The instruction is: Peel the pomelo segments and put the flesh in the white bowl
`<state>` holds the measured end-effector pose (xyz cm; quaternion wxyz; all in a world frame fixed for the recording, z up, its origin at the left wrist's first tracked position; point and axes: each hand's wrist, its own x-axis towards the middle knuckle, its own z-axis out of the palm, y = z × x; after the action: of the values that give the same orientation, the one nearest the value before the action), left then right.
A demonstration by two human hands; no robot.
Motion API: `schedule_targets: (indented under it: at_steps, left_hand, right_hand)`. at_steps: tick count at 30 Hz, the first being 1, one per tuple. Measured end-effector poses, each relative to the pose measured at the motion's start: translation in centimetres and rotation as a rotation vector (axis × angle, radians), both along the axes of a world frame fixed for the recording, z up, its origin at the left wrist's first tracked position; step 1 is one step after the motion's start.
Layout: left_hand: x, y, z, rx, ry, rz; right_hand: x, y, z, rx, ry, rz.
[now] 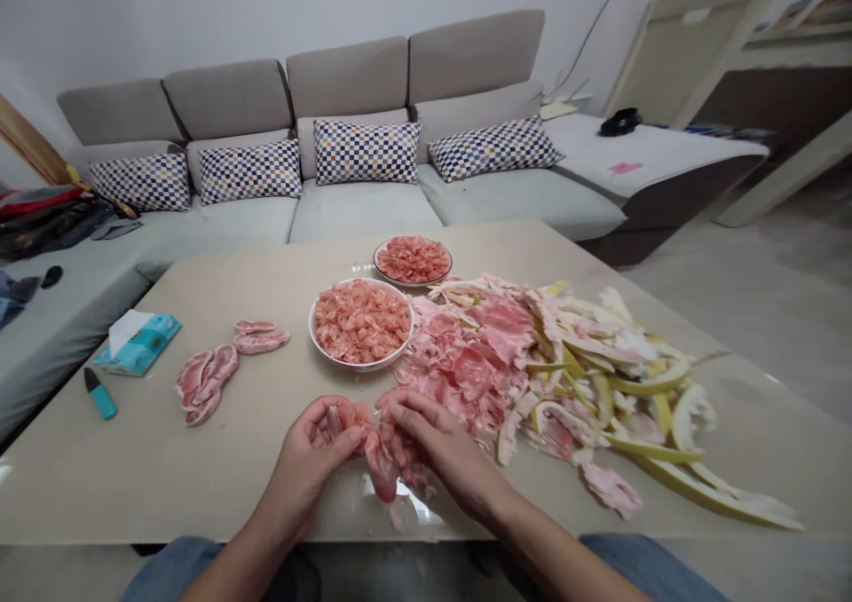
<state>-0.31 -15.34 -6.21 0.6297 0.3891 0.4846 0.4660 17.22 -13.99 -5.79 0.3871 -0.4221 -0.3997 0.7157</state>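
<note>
The left hand (310,464) and right hand (439,442) pinch a pink pomelo segment (369,442) between their fingers. A white bowl (333,353) of pulp sits just beyond the grip, a peel heap (572,389) to its right.

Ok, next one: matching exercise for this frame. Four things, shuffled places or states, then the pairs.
Things:
1. Left hand
2. Teal marker
3. Large white bowl
4. Heap of pomelo peel

Places or states:
A. Full of pink pulp pieces, in front of a smaller plate
B. Right of the bowl, on the tabletop
C. Gripping a pink pulp segment
D. Lying near the table's left edge

Pairs: 1-C, 2-D, 3-A, 4-B
</note>
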Motion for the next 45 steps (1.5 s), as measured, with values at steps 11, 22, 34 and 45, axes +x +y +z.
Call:
schedule_targets:
  at_steps: [11, 22, 34, 45]
  left_hand:
    - [0.0, 0.0, -0.1, -0.030, -0.042, -0.087]
    - [0.0, 0.1, -0.2, -0.024, -0.024, -0.088]
    - [-0.1, 0.0, -0.6, -0.023, 0.007, -0.115]
    - [0.2, 0.2, 0.2, -0.067, -0.105, -0.104]
  right_hand:
    - [0.2, 0.1, 0.1, 0.078, 0.005, 0.102]
    - [0.7, 0.6, -0.6, 0.082, -0.051, 0.163]
    - [0.6, 0.5, -0.3, 0.065, -0.166, 0.120]
    - [0.4, 0.5, -0.3, 0.135, -0.206, 0.025]
